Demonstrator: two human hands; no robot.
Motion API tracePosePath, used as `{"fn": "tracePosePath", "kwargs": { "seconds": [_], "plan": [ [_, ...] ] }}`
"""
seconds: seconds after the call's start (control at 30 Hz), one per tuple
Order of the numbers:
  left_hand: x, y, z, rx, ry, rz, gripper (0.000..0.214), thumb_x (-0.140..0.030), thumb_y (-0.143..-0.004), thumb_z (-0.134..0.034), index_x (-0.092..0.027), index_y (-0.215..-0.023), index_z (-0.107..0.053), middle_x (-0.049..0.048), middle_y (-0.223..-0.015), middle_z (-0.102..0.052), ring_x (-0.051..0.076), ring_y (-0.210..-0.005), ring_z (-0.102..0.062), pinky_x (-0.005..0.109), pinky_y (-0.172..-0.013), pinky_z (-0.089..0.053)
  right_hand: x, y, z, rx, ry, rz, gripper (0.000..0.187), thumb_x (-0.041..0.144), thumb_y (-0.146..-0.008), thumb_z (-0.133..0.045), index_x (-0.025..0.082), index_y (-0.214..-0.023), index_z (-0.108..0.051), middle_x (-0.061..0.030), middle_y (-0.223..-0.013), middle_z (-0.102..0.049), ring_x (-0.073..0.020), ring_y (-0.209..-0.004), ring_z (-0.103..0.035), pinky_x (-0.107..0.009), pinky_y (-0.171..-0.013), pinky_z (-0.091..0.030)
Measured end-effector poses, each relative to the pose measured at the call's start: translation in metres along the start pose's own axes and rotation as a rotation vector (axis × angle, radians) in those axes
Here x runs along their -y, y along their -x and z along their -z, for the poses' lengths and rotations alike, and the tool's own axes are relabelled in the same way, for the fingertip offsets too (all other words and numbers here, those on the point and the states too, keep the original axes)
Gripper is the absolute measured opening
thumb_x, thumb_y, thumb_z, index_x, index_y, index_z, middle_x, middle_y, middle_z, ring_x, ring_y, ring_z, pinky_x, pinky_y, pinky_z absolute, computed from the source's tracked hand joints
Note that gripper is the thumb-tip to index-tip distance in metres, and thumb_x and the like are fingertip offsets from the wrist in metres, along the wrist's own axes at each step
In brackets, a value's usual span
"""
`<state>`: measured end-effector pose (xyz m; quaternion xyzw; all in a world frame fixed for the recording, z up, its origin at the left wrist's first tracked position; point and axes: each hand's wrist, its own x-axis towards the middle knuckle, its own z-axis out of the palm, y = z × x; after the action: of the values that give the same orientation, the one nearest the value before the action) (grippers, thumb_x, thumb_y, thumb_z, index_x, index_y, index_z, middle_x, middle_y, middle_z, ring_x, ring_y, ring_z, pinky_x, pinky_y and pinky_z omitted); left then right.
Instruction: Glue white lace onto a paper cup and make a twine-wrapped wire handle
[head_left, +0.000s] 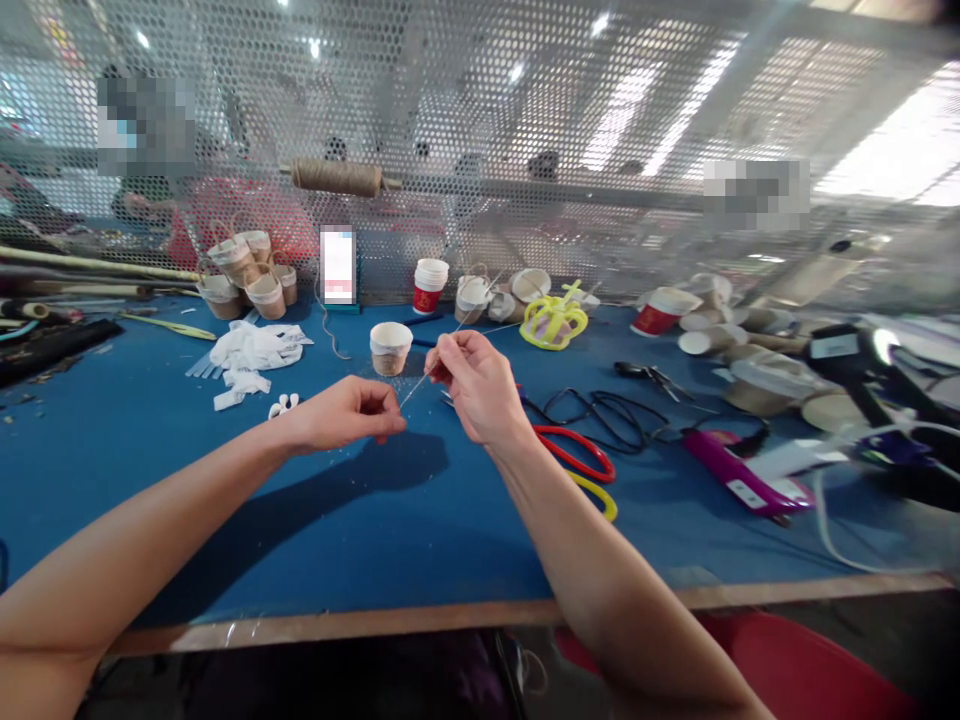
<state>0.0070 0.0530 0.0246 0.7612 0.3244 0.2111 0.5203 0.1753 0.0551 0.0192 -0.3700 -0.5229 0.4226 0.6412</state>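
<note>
Over the table [300,550], your left hand [356,412] and right hand [478,385], both pinched closed, hold string [414,389] between them; the cup [390,362] beyond shows no handle, while handled cups [265,298] farther left look finished.

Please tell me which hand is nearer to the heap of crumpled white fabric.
Left. The left hand is to the right of the white fabric and slightly closer to the wearer; the right hand is farther right, beyond the left.
</note>
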Motion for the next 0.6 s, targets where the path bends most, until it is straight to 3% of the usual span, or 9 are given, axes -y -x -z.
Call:
{"fn": "tracePosePath", "kwargs": {
  "seconds": [0.43,0.6],
  "plan": [
    [-0.0001,0.0016,0.0049,0.118,0.236,0.077,0.019,-0.029,-0.072,-0.060,-0.015,-0.062,-0.052,-0.0065,-0.053,-0.051,0.006,-0.051,-0.044,0.022,-0.054,-0.031,0.0084,0.0061,-0.0018,0.246,0.017,-0.052,0.023,0.037,-0.074,-0.062,0.019,-0.074,-0.047,0.0029,-0.062,-0.062,-0.0091,-0.057,-0.056,-0.023,-0.052,-0.041],
    [-0.0025,0.0026,0.0030,0.120,0.216,0.071,0.020,-0.029,-0.073,-0.060,-0.015,-0.060,-0.051,-0.0058,-0.052,-0.052,0.006,-0.051,-0.044,0.022,-0.054,-0.030,0.0054,0.0079,-0.0047,0.204,-0.010,-0.040,0.024,0.037,-0.073,-0.063,0.020,-0.072,-0.046,0.0041,-0.059,-0.060,-0.0088,-0.054,-0.055,-0.024,-0.055,-0.044]
  ]
}}
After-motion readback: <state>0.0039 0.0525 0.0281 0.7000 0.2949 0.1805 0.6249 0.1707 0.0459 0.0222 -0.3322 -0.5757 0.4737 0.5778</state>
